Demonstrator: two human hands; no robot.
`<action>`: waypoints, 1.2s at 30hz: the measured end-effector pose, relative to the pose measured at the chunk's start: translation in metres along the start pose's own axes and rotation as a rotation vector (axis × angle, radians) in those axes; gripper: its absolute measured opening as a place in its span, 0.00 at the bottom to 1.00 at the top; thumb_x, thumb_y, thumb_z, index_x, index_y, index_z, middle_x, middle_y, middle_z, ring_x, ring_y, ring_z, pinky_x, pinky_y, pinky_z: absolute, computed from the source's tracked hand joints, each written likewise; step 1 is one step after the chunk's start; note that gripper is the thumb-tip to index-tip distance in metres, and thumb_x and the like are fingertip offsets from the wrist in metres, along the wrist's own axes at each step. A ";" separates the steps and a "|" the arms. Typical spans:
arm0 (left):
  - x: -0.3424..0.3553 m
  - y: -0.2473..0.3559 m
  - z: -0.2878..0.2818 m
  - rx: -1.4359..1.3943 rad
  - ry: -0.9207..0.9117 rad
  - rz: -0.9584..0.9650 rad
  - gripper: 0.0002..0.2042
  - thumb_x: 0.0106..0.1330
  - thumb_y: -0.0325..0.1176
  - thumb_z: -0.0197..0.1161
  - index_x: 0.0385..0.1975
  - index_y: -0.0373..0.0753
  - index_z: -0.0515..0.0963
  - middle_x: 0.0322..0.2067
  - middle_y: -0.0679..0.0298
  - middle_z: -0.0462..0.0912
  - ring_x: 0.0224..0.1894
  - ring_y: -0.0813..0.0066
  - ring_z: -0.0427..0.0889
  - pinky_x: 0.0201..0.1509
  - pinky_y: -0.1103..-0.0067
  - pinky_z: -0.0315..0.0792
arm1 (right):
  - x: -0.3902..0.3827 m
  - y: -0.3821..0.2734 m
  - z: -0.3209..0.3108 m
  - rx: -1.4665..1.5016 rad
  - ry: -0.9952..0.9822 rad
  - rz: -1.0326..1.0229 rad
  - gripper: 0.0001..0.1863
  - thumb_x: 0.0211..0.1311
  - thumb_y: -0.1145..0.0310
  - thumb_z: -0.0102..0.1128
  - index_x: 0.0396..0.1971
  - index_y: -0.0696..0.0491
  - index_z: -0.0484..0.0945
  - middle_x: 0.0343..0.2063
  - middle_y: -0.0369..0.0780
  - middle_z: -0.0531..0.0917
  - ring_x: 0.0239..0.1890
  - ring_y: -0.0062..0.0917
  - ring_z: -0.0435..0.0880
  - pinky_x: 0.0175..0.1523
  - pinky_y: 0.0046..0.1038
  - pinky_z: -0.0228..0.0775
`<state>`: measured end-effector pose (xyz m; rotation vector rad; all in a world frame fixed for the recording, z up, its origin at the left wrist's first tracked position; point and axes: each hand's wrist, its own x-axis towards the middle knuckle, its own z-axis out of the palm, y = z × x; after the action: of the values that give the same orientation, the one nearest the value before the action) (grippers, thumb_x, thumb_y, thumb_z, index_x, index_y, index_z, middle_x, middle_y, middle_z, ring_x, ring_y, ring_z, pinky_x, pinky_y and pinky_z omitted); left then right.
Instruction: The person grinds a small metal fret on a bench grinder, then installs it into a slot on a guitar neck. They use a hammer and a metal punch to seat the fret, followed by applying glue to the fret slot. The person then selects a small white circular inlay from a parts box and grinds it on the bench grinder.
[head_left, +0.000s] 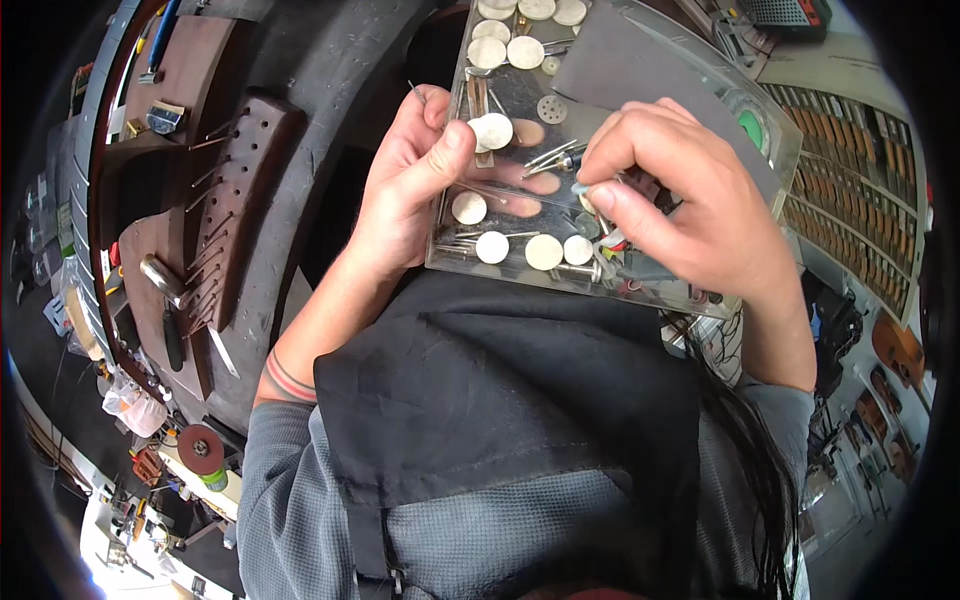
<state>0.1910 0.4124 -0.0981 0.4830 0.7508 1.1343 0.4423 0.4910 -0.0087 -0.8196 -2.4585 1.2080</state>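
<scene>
A clear plastic box (600,278) is tilted in front of my chest. My left hand (415,165) grips its left side, thumb over the rim and several fingers showing through the clear bottom. A thin metal pin (416,93) sticks out by that hand's index finger. Inside the box lie pale round felt discs (544,252), a perforated grey disc (551,109) and slim metal bits (548,156). Over the box's right part, my right hand (670,185) is closed in a pinch on a small bluish-grey piece (580,188), whose kind I cannot make out.
A dark workbench (330,90) on the left bears a wooden tool block (240,190) with metal rods in its holes and a knife (222,352). Behind on the right stands a rack of small wooden-handled tools (850,170). A grey sheet (640,65) covers the box's far part.
</scene>
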 end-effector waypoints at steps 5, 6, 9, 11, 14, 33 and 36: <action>-0.001 0.001 -0.001 -0.007 -0.017 0.006 0.19 0.82 0.43 0.63 0.48 0.45 0.57 0.56 0.34 0.83 0.50 0.40 0.92 0.50 0.54 0.92 | 0.000 -0.005 0.010 -0.042 -0.032 -0.024 0.06 0.63 0.76 0.70 0.37 0.53 0.81 0.37 0.37 0.87 0.40 0.32 0.84 0.52 0.34 0.70; -0.001 0.001 -0.002 -0.002 -0.020 0.010 0.19 0.82 0.43 0.63 0.49 0.45 0.57 0.56 0.35 0.84 0.49 0.41 0.92 0.50 0.55 0.92 | 0.001 -0.006 0.011 -0.053 -0.032 -0.029 0.07 0.63 0.77 0.70 0.37 0.53 0.81 0.37 0.37 0.87 0.40 0.33 0.84 0.52 0.35 0.70; -0.002 -0.001 -0.003 0.009 -0.014 0.015 0.19 0.82 0.42 0.63 0.49 0.45 0.57 0.56 0.37 0.84 0.49 0.46 0.93 0.49 0.57 0.92 | 0.003 -0.009 0.017 -0.097 -0.036 -0.058 0.08 0.61 0.78 0.71 0.38 0.53 0.81 0.39 0.37 0.88 0.42 0.34 0.85 0.51 0.37 0.71; -0.002 -0.002 -0.005 0.014 -0.016 0.022 0.18 0.82 0.42 0.63 0.49 0.45 0.57 0.55 0.39 0.85 0.49 0.48 0.93 0.49 0.59 0.92 | 0.003 -0.009 0.023 -0.129 -0.026 -0.084 0.08 0.61 0.77 0.70 0.38 0.53 0.80 0.38 0.37 0.86 0.43 0.35 0.84 0.50 0.38 0.71; -0.002 -0.001 -0.006 0.025 -0.020 0.029 0.18 0.82 0.41 0.64 0.48 0.45 0.58 0.55 0.40 0.85 0.50 0.50 0.93 0.48 0.60 0.92 | 0.004 -0.008 0.030 -0.160 -0.002 -0.121 0.08 0.61 0.74 0.69 0.38 0.51 0.79 0.36 0.38 0.83 0.43 0.37 0.83 0.49 0.39 0.71; -0.003 0.005 -0.003 0.022 -0.038 0.015 0.21 0.80 0.41 0.67 0.46 0.46 0.56 0.53 0.40 0.86 0.48 0.44 0.93 0.45 0.62 0.91 | 0.047 0.008 0.004 -0.638 0.127 -0.073 0.16 0.69 0.72 0.66 0.56 0.49 0.83 0.43 0.40 0.80 0.48 0.39 0.82 0.55 0.39 0.70; -0.001 0.006 -0.004 0.032 -0.041 0.022 0.21 0.80 0.41 0.68 0.45 0.46 0.57 0.53 0.42 0.86 0.48 0.46 0.93 0.45 0.62 0.91 | 0.045 0.008 0.003 -0.613 0.143 -0.099 0.18 0.70 0.70 0.66 0.58 0.49 0.83 0.42 0.41 0.79 0.47 0.39 0.81 0.55 0.38 0.69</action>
<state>0.1840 0.4137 -0.0964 0.5412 0.7306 1.1305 0.4082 0.5201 -0.0167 -0.8725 -2.7288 0.3313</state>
